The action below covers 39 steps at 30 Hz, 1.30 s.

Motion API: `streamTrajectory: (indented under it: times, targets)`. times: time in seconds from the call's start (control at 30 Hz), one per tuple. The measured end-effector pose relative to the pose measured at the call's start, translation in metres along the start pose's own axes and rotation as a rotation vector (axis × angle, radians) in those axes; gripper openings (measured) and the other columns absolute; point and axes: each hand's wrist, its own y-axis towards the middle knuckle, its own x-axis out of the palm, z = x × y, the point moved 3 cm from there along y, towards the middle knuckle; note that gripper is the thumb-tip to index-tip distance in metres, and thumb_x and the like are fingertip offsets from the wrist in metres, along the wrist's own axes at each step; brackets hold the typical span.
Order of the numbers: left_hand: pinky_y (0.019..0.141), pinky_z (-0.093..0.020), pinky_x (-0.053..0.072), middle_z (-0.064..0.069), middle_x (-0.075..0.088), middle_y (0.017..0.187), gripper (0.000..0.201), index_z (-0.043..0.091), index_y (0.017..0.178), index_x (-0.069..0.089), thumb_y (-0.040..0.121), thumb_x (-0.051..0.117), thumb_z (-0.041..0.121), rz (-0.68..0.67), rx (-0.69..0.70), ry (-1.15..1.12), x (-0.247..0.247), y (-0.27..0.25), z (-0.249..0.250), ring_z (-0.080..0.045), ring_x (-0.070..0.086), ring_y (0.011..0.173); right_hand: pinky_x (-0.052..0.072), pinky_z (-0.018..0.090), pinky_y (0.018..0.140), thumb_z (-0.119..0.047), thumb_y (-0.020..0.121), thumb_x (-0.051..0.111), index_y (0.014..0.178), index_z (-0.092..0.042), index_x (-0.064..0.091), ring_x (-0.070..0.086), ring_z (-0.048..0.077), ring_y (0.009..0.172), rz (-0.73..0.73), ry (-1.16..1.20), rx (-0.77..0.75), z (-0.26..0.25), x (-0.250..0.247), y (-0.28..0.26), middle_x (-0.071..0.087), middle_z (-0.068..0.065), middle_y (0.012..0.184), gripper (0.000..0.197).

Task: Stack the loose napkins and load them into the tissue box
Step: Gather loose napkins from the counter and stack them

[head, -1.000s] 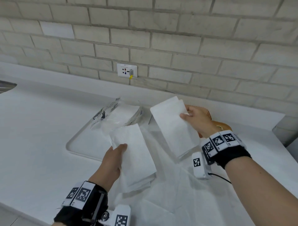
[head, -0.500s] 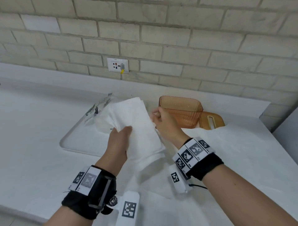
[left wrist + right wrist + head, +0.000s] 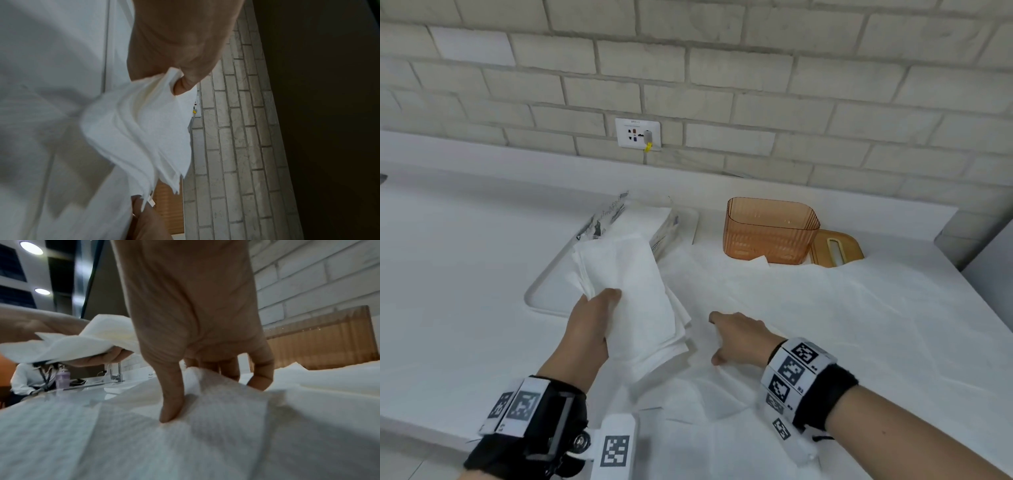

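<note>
My left hand (image 3: 592, 318) grips a stack of white napkins (image 3: 633, 301) by its near left edge, lifted off the counter; the left wrist view shows the thumb (image 3: 183, 84) curled over the stack (image 3: 144, 129). My right hand (image 3: 732, 339) is down on the loose napkins (image 3: 808, 308) spread over the counter. In the right wrist view its thumb (image 3: 172, 402) and curled fingers (image 3: 261, 374) pinch up a ridge of one napkin (image 3: 209, 382). The orange see-through tissue box (image 3: 770, 229) stands open at the back, with its slotted lid (image 3: 835, 251) lying to its right.
A clear plastic napkin wrapper (image 3: 619, 219) lies on a white tray (image 3: 544, 294) behind the stack. A wall socket (image 3: 638, 133) sits in the brick wall. Another person (image 3: 30, 376) sits far off beyond a tap (image 3: 117, 374).
My right hand laid its napkin on the stack held by my left hand, let go, and dropped onto the loose napkins nearer me. The left hand raised the stack.
</note>
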Motion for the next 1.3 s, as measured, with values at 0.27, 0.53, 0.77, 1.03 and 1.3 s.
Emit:
streamTrajectory:
  times: [0.27,0.53,0.77,1.03,1.3]
  targets:
    - [0.062,-0.033,0.049,-0.01,0.066,0.1,0.034,0.007,0.126,0.054,0.092,0.052,0.01,-0.023,-0.001,0.008,-0.007,-0.001,0.0,-0.026,0.063,0.08,0.037,0.021,0.072,-0.025,0.091,0.06,0.105,-0.007,0.062,0.057,0.018,0.099,0.097,0.396,-0.073,0.021,-0.031,-0.005,0.06,0.003,0.102,0.023]
    - [0.06,-0.032,0.047,-0.008,0.065,0.091,0.031,0.006,0.124,0.055,0.093,0.05,0.009,-0.048,0.008,0.001,0.006,-0.005,0.0,-0.025,0.062,0.077,0.042,0.01,0.053,-0.023,0.094,0.056,0.108,-0.012,0.061,0.056,0.006,0.072,0.377,0.525,0.163,0.098,-0.122,-0.034,0.062,-0.002,0.097,0.018]
    - [0.057,-0.031,0.046,-0.009,0.065,0.088,0.03,0.003,0.122,0.056,0.092,0.053,0.01,-0.064,-0.019,0.02,0.037,-0.009,-0.011,-0.024,0.062,0.074,0.039,0.028,0.073,-0.03,0.089,0.059,0.097,-0.009,0.052,0.052,0.022,0.094,0.179,0.194,0.295,0.138,-0.066,0.015,0.053,0.01,0.103,0.024]
    - [0.054,-0.029,0.044,-0.006,0.062,0.082,0.021,0.005,0.112,0.057,0.092,0.053,0.01,-0.034,-0.014,0.025,0.058,-0.012,-0.021,-0.022,0.06,0.069,0.044,0.034,0.093,-0.042,0.079,0.068,0.129,-0.008,0.043,0.051,0.023,0.115,0.194,0.138,0.307,0.151,-0.045,0.032,0.052,0.008,0.128,0.065]
    - [0.055,-0.029,0.044,-0.006,0.063,0.085,0.032,0.003,0.122,0.056,0.091,0.054,0.012,0.048,0.011,0.002,0.046,-0.014,-0.025,-0.022,0.06,0.071,0.049,0.034,0.087,-0.02,0.088,0.064,0.114,-0.011,0.06,0.061,0.022,0.099,0.28,0.544,0.058,0.147,-0.101,0.016,0.065,0.006,0.112,0.028]
